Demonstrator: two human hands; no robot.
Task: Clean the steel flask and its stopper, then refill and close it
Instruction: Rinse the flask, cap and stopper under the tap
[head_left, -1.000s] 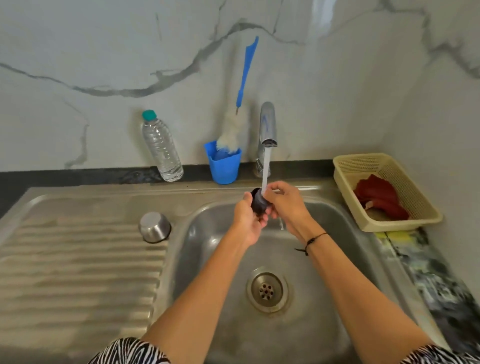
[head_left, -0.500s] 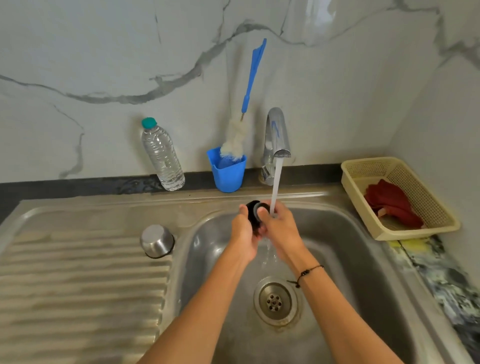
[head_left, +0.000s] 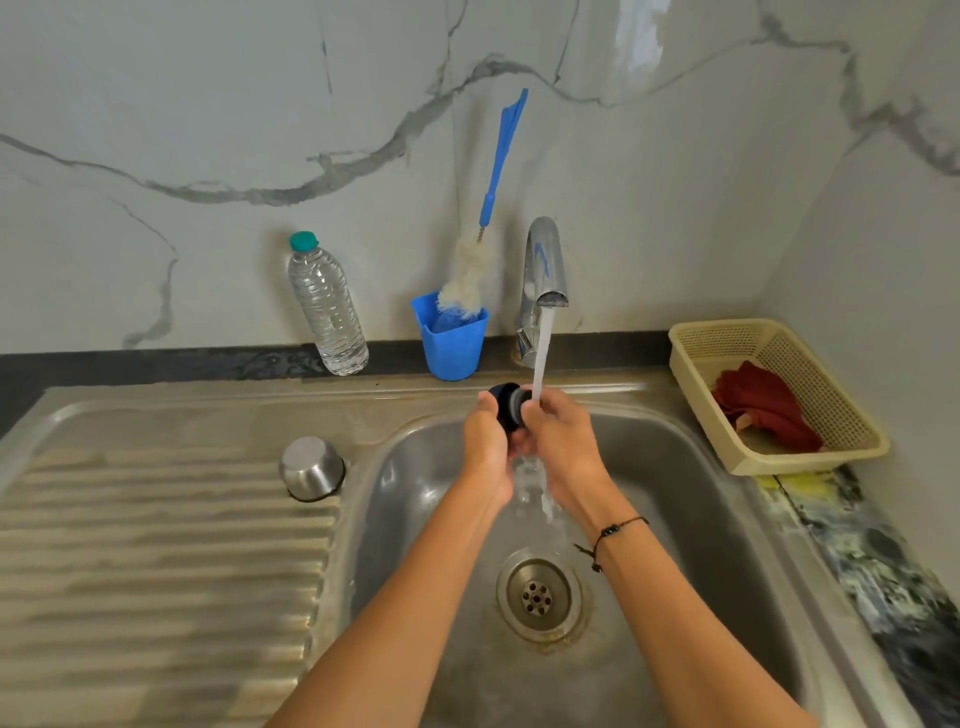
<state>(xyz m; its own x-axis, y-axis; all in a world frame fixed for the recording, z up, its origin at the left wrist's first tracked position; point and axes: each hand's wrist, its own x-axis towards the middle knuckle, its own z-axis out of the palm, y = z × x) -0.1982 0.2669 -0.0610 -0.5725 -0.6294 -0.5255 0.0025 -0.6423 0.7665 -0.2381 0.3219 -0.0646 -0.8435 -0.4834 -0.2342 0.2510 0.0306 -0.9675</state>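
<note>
Turned slightly since before, stopper (head_left: 508, 410) sits gripped between both hands, left (head_left: 485, 441) and right (head_left: 563, 441), under running water (head_left: 540, 358).

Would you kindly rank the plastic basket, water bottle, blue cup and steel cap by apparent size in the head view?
1. Plastic basket, clearly largest.
2. Water bottle.
3. Blue cup and steel cap look alike; the cap sits nearer the camera, so I won't rank them.

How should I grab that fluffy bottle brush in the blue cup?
Probably by the blue handle of the bottle brush, coming from above and a little right. It stands head-down in the blue cup with its white bristles at the rim, and the handle leans up toward the wall, free of the tap beside it. Wrap your fingers around the handle and lift straight up.
</note>
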